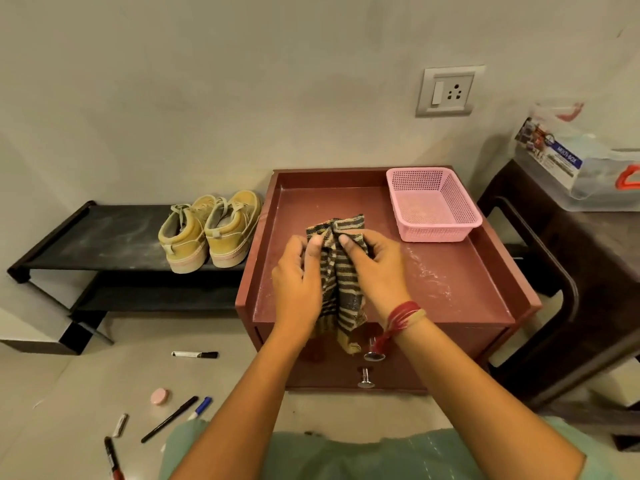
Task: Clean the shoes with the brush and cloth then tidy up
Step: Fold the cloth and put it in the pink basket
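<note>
Plainly, from the head view, the striped cloth (341, 271) lies bunched on the red cabinet (450, 282), its lower end hanging over the front edge. The left hand (298, 282) and right hand (377, 268) have fingers curled into its folds, pinching it. It looks soft, light and limp (no stiffness to help), so taking it by edges or corners would probably control it best. The shoes (228, 237) sit on the black rack (104, 237).

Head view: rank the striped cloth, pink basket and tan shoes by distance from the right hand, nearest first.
1. The striped cloth, gripped in the right hand over the cabinet.
2. The pink basket, at the cabinet's back right corner.
3. The tan shoes, off to the left on the black rack.
</note>
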`<state>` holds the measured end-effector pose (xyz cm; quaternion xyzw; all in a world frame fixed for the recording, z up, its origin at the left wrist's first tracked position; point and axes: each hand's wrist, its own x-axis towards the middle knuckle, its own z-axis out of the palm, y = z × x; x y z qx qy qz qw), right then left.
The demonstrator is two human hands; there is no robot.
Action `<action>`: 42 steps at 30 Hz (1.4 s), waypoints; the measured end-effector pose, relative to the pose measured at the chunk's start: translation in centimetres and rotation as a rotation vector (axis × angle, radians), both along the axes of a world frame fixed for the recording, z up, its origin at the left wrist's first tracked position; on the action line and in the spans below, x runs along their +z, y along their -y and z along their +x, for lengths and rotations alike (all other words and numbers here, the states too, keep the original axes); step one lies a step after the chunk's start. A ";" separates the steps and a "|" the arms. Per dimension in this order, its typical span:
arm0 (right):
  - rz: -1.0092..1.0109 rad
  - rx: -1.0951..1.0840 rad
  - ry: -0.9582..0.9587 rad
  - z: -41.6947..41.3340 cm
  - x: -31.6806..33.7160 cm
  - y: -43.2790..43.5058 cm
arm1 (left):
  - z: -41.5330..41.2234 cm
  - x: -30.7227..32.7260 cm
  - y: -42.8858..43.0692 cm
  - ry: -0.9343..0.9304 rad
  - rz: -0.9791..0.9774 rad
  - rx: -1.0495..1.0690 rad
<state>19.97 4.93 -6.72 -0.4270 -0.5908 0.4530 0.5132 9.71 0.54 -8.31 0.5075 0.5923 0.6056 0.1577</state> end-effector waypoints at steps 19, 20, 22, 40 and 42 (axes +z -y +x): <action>-0.272 0.231 -0.224 3.6 1.5 -1.6 | -3.1 -0.9 -1.4 0.191 -0.166 -0.152; -0.274 0.244 -0.213 3.7 1.5 -1.5 | -3.1 -0.8 -1.3 0.239 -0.221 -0.196; -0.289 0.224 -0.172 3.7 1.3 -1.9 | -2.7 -0.2 -1.0 0.273 -0.265 -0.332; 0.211 0.043 0.006 3.8 0.7 -2.2 | -2.5 0.9 -1.2 0.848 -0.094 -0.275; 0.239 0.052 0.053 3.9 0.9 -1.9 | -2.1 1.0 -1.1 0.796 -0.100 -0.332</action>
